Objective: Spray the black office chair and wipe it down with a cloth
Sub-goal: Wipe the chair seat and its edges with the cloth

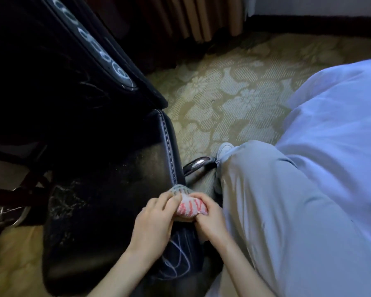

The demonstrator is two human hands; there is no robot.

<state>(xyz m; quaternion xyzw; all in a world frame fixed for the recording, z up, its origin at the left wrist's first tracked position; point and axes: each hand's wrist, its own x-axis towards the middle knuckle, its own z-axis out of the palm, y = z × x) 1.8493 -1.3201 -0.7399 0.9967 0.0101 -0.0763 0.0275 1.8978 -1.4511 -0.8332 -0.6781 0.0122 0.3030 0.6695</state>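
The black office chair [116, 172] fills the left half of the head view, its leather seat scuffed and streaked with pale marks. At the seat's right edge, both hands bunch a white cloth with red stripes [191, 207]. My left hand [156, 221] grips the cloth from the left and my right hand [210, 221] from the right. The cloth's greyish end touches the stitched seam of the seat. No spray bottle is visible.
A dark armrest with pale ring patterns [94, 46] slants across the upper left. A chrome chair leg [196, 165] sticks out near my knee in grey trousers [276, 211]. Patterned green carpet [234, 93] lies beyond, with brown curtains [191, 16] at the back.
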